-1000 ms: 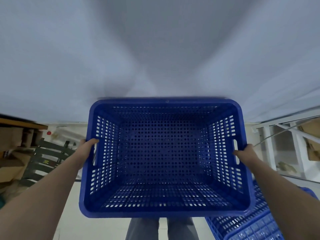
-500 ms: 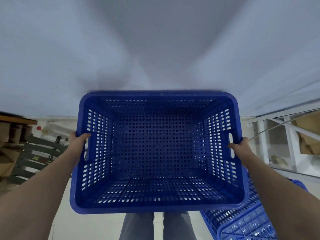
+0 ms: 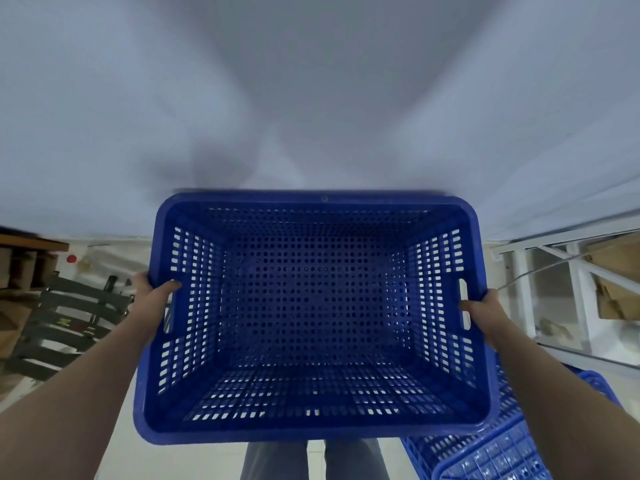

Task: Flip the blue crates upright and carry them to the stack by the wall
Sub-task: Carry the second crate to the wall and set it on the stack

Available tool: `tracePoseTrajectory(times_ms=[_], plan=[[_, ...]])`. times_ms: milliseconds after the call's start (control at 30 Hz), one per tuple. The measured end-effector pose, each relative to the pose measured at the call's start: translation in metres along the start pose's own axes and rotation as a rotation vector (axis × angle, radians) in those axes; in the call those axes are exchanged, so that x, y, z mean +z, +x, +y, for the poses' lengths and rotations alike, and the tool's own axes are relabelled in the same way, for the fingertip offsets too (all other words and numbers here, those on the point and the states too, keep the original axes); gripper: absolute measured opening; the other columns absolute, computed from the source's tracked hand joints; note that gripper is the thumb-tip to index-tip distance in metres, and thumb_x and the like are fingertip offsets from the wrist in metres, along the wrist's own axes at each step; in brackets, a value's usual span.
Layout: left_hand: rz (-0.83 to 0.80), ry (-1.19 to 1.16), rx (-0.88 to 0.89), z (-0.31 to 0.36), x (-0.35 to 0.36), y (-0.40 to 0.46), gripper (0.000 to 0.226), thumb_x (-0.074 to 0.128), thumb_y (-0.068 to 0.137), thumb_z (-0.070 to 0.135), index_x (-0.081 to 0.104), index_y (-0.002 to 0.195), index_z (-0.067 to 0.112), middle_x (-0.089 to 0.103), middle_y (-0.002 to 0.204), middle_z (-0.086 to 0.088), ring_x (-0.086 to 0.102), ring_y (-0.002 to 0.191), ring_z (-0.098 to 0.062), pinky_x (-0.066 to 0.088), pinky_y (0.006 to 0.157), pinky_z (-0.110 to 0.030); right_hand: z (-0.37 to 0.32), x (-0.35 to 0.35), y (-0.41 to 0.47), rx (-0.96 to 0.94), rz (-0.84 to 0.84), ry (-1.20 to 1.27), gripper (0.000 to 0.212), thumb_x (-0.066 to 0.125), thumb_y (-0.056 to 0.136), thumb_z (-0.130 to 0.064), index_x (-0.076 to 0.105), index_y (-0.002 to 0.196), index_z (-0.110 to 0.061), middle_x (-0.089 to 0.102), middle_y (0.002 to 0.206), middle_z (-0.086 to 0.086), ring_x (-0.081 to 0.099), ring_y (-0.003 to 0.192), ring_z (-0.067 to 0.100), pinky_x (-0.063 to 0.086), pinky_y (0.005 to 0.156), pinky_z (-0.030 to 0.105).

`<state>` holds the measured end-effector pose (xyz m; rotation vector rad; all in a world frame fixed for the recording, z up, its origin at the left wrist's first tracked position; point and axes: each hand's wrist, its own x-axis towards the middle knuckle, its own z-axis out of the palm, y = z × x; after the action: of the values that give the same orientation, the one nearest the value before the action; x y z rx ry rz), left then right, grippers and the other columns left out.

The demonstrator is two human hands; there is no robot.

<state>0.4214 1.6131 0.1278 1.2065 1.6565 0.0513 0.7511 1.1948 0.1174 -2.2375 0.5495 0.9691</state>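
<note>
From the head camera, the person stands close to a pale wall with the blue crate held out in front at about chest height, open side turned up and back towards the person, so the perforated base and all four inner walls show. The crate hangs squarely between the two hands, its long axis running straight across from one hand to the other; neither hand looks nearer to it, since each grips an end wall at its handle slot. The left hand is closed on the left end, thumb hooked over the rim and into the crate, the other fingers hidden outside the wall. The right hand is closed the same way on the right end, thumb lying just beside the slot on the inner face. Both holds look firm and level, with the far long rim right up by the wall. Below and outward of the right hand, partly hidden under the held crate, lies a second blue crate; I cannot tell from here whether it is part of the stack or one waiting to be turned. Beyond the right hand is a white metal rack, and beyond the left hand a dark folded frame leans near some wooden shelving. This crate looks upright already, so what remains is, I judge, lowering it onto the stack.
</note>
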Motion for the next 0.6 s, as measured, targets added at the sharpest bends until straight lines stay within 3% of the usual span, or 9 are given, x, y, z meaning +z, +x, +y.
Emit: tracePoseTrajectory(times_ms=[67, 167, 267, 333, 400, 467, 533, 600], plan=[[0.021, 0.031, 0.006, -0.001, 0.0, 0.0, 0.053, 0.055, 0.092, 0.016, 0.03, 0.139, 0.012, 0.046, 0.138, -0.02, 0.052, 0.111, -0.038, 0.043, 0.096, -0.055, 0.0, 0.0, 0.0, -0.02, 0.004, -0.012, 0.039, 0.056, 0.086, 0.005, 0.029, 0.109, -0.012, 0.045, 0.112, 0.014, 0.051, 0.096, 0.035, 0.048, 0.09, 0.058], [-0.01, 0.003, 0.016, 0.001, -0.001, -0.007, 0.054, 0.056, 0.091, 0.013, 0.032, 0.139, 0.01, 0.049, 0.134, -0.018, 0.053, 0.11, -0.038, 0.045, 0.092, -0.054, 0.0, 0.001, -0.005, -0.044, 0.027, -0.057, 0.042, 0.061, 0.084, -0.001, 0.033, 0.113, -0.01, 0.047, 0.113, 0.016, 0.053, 0.097, 0.037, 0.05, 0.089, 0.058], [-0.036, 0.049, 0.059, -0.003, -0.008, -0.019, 0.056, 0.059, 0.089, 0.011, 0.034, 0.139, 0.007, 0.049, 0.136, -0.021, 0.053, 0.116, -0.042, 0.043, 0.097, -0.058, 0.012, 0.004, -0.009, -0.088, 0.129, -0.194, 0.057, 0.071, 0.07, -0.013, 0.041, 0.117, -0.002, 0.053, 0.119, 0.023, 0.056, 0.103, 0.042, 0.051, 0.087, 0.057], [-0.019, 0.259, 0.086, -0.007, -0.011, -0.032, 0.065, 0.061, 0.088, 0.017, 0.029, 0.144, 0.009, 0.041, 0.144, -0.022, 0.045, 0.125, -0.044, 0.038, 0.104, -0.057, 0.017, 0.01, -0.025, -0.09, 0.163, -0.318, 0.068, 0.068, 0.073, -0.015, 0.035, 0.13, 0.001, 0.048, 0.13, 0.025, 0.049, 0.118, 0.042, 0.046, 0.096, 0.055], [0.005, 0.652, 0.081, -0.009, -0.01, -0.052, 0.077, 0.058, 0.09, 0.029, 0.015, 0.152, 0.013, 0.022, 0.154, -0.024, 0.026, 0.139, -0.042, 0.027, 0.113, -0.051, 0.017, 0.014, -0.055, -0.07, 0.164, -0.435, 0.079, 0.064, 0.081, -0.015, 0.017, 0.143, 0.003, 0.029, 0.147, 0.024, 0.03, 0.136, 0.039, 0.033, 0.111, 0.05], [-0.038, 0.854, 0.175, 0.004, -0.003, -0.082, 0.073, 0.053, 0.092, 0.029, 0.015, 0.152, 0.009, 0.018, 0.156, -0.023, 0.02, 0.142, -0.039, 0.024, 0.114, -0.045, 0.015, 0.014, -0.081, -0.092, 0.104, -0.57, 0.082, 0.056, 0.089, -0.018, 0.004, 0.147, 0.007, 0.014, 0.154, 0.024, 0.016, 0.143, 0.036, 0.021, 0.118, 0.042], [-0.106, 0.861, 0.333, 0.027, 0.01, -0.114, 0.06, 0.049, 0.094, 0.022, 0.028, 0.147, 0.004, 0.035, 0.15, -0.02, 0.038, 0.134, -0.036, 0.037, 0.105, -0.04, 0.005, 0.008, -0.101, -0.206, 0.037, -0.689, 0.07, 0.049, 0.092, -0.022, 0.013, 0.146, 0.005, 0.02, 0.153, 0.021, 0.02, 0.141, 0.033, 0.023, 0.116, 0.038], [-0.17, 0.894, 0.488, 0.056, 0.024, -0.15, 0.056, 0.045, 0.096, 0.022, 0.03, 0.149, 0.009, 0.046, 0.145, -0.014, 0.055, 0.118, -0.032, 0.047, 0.083, -0.034, -0.014, -0.003, -0.121, -0.366, -0.04, -0.783, 0.062, 0.046, 0.093, -0.022, 0.021, 0.146, -0.003, 0.025, 0.154, 0.014, 0.022, 0.142, 0.03, 0.027, 0.114, 0.04]])
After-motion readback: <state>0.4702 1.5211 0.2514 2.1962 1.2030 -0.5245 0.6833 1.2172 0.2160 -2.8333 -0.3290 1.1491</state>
